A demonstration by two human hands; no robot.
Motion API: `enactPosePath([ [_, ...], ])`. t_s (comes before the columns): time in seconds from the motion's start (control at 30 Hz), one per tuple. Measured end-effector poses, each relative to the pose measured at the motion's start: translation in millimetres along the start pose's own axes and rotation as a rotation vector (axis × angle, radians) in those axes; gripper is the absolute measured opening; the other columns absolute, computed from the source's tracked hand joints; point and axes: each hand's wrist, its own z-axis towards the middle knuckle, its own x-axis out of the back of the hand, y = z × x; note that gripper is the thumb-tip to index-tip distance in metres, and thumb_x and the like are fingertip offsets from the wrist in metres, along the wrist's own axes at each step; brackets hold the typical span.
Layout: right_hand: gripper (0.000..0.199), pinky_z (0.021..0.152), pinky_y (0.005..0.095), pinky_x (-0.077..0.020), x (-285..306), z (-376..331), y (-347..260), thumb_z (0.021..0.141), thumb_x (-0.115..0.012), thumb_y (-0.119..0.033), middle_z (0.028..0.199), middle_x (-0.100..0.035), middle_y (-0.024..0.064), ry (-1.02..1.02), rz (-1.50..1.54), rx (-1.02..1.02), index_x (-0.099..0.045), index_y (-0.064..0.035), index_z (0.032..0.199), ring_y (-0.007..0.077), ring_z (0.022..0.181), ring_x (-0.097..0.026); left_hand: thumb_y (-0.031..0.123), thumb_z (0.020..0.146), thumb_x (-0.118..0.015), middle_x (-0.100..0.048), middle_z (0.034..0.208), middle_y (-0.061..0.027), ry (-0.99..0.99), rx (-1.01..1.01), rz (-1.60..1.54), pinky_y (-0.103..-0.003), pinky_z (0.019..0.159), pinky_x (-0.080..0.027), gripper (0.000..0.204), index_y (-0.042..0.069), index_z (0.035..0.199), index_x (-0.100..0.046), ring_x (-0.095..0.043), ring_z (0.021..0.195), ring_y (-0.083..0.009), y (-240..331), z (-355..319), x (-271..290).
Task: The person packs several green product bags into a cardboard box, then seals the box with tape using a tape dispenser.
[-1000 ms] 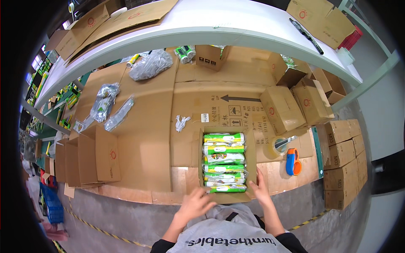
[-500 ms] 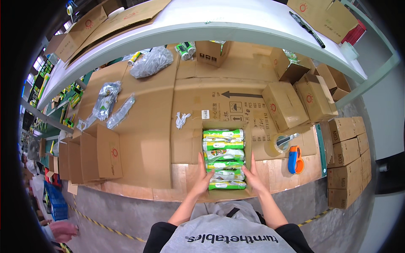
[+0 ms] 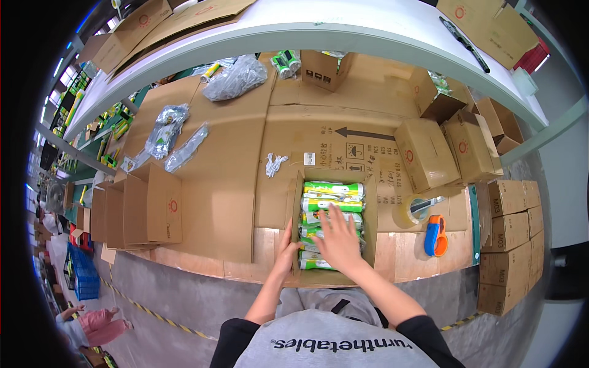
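An open cardboard box [image 3: 369, 245] stands at the table's near edge, in front of me. Inside it several green, white and yellow tube-shaped packs [image 3: 333, 204] in clear wrap lie in a row, one behind another. My left hand [image 3: 286, 251] grips the box's left wall, its fingers along the outside and the thumb over the rim. Fingers spread, my right hand [image 3: 339, 244] lies over the middle packs and hides part of them; it grasps nothing.
A tape roll [image 3: 410, 211] and an orange-and-blue tool [image 3: 436, 236] lie right of the box. White cord [image 3: 275, 164] lies beyond it. Open cartons [image 3: 147, 211] stand left, closed cartons [image 3: 426, 156] at the back right. A white shelf [image 3: 319, 37] spans the far side.
My right hand has left the box's right wall and moved left onto the packs, fingers spread. My left hand stays at the left wall. The whole view has shifted slightly.
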Motion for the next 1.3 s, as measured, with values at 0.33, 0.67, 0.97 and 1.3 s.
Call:
enactPosePath([
  [0.33, 0.074, 0.114, 0.0564, -0.0024, -76, 49, 3, 0.095, -0.039, -0.047, 0.157, -0.009, 0.0186, -0.178, -0.282, 0.006, -0.020, 0.0017, 0.148, 0.0294, 0.147, -0.003, 0.000, 0.076, -0.044, -0.018, 0.158, -0.0112, -0.080, -0.114, 0.127, -0.033, 0.117, -0.013, 0.078, 0.006, 0.151, -0.021, -0.012, 0.146, -0.0217, 10, 2, -2],
  [0.67, 0.069, 0.112, 0.0634, -0.0040, -86, 29, -1, 0.096, -0.038, -0.046, 0.158, -0.011, 0.0107, -0.142, -0.309, 0.036, -0.022, -0.0062, 0.150, 0.0259, 0.147, -0.007, 0.000, 0.079, -0.044, -0.017, 0.158, -0.0097, -0.101, -0.267, 0.187, -0.033, 0.117, -0.013, 0.077, 0.006, 0.151, -0.019, -0.013, 0.146, -0.0210, -7, 5, -11],
  [0.97, 0.040, 0.093, 0.0471, -0.0437, 31, 106, 29, 0.085, -0.062, -0.023, 0.128, -0.052, 0.0155, 0.422, 0.088, 0.080, -0.058, -0.0053, 0.120, 0.0339, 0.111, -0.054, 0.004, 0.081, -0.052, -0.043, 0.140, -0.0159, 0.244, -0.718, 0.772, -0.042, 0.107, -0.033, 0.051, 0.001, 0.132, -0.048, -0.045, 0.126, -0.0249, 20, -38, -5],
  [1.3, 0.057, 0.115, 0.0535, -0.0139, 11, 157, 79, 0.100, -0.026, -0.048, 0.156, -0.019, 0.0157, -0.682, 0.005, -0.118, -0.024, -0.0219, 0.150, 0.0327, 0.143, -0.020, 0.038, 0.082, -0.061, -0.050, 0.137, -0.0088, -0.027, -0.946, 1.735, -0.061, 0.106, -0.023, 0.051, 0.018, 0.128, -0.055, -0.044, 0.129, -0.0227, -55, -39, -48],
])
